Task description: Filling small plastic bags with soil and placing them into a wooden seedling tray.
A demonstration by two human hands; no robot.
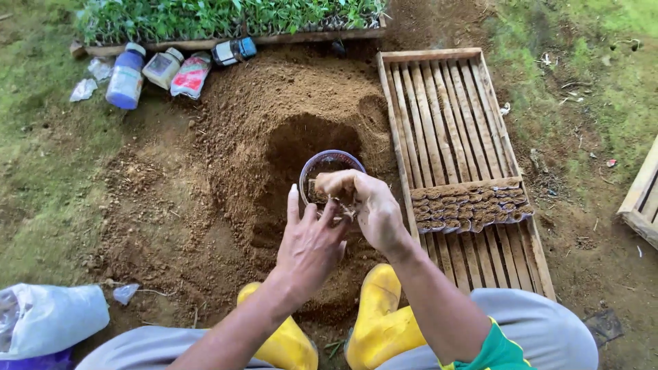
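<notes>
My right hand point(367, 205) pinches a small clear tube filled with brown soil point(317, 188), held over a round clear plastic cup point(329, 163). My left hand point(310, 243) is just below and to the left, fingers spread upward and touching the tube's lower side. Both hands hover above a mound of loose brown soil point(288, 103) with a scooped hollow in it. To the right lies a slatted wooden tray point(445, 103) holding rows of soil-filled tubes point(469, 205) packed side by side.
My yellow boots point(384, 322) stand at the mound's near edge. Bottles and packets point(161, 68) lie at the far left beside a seedling bed point(219, 17). A white plastic bag point(48, 318) sits at the near left. Another wooden frame point(641, 199) is at the right edge.
</notes>
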